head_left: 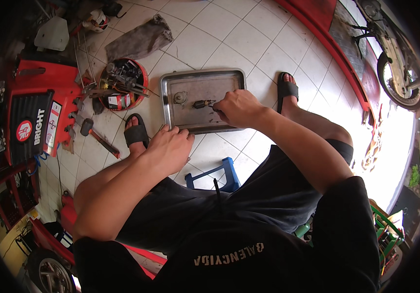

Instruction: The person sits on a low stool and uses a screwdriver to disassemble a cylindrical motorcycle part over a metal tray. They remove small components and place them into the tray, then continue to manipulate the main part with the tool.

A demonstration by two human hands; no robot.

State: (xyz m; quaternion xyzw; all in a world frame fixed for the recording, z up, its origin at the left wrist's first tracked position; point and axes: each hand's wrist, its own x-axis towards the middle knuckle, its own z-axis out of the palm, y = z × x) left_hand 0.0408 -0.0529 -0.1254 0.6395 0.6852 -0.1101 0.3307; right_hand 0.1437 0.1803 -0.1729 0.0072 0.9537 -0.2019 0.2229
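A shallow rectangular metal tray (168, 110) lies on the floor between my feet. Over its right half, the fingers of my right hand (239, 108) are pinched together at the end of a small dark cylindrical part with metal ends (201, 104). My fingers cover that end of it. Left of this part, a small round metal piece (179, 97) rests on the tray bottom. My left hand (171, 149) is at the tray's near left corner, fingertips by the rim, fingers loosely bent and thumb apart. I see nothing in it.
A red tub (144, 80) full of metal parts and tools stands left of the tray. Nearby lie a mallet (97, 136) and a grey cloth (141, 38). A blue stool (227, 173) is beneath me; a red machine (34, 107) stands left, a motorcycle wheel (399, 80) far right.
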